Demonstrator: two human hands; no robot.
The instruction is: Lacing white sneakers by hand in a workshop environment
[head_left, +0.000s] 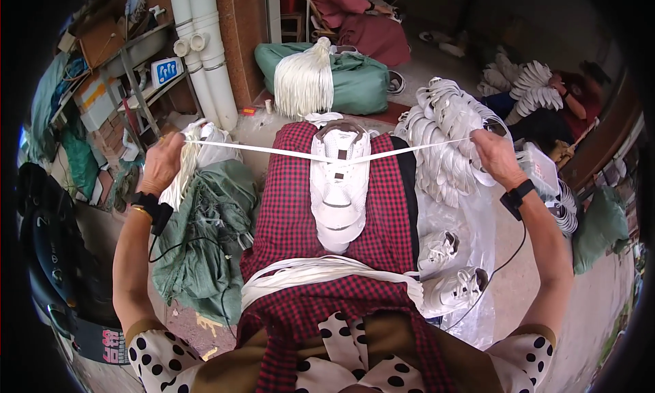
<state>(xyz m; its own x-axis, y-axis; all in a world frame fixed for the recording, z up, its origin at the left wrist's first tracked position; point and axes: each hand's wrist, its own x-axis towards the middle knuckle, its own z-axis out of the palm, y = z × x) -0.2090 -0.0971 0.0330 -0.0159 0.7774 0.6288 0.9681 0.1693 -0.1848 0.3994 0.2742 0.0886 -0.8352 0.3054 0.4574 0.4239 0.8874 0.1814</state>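
Note:
A white sneaker (338,209) rests on my lap over a red-and-black checked apron (286,209), its toe toward me. Stretched wide across its upper part is a white shoelace (259,149), which passes through the shoe's middle. My left hand (162,162) is closed on one end of the lace, and my right hand (497,157) is closed on the other. Both hands are raised out to the sides, well apart from the shoe. A bunch of white laces (321,275) lies across my lap, close to my waist.
Two more white sneakers (452,290) sit at my right, below a heap of white shoe parts (443,144). Green sacks (205,236) lie at my left and ahead, one bearing a lace bundle (305,82). Two other people (361,18) sit farther back.

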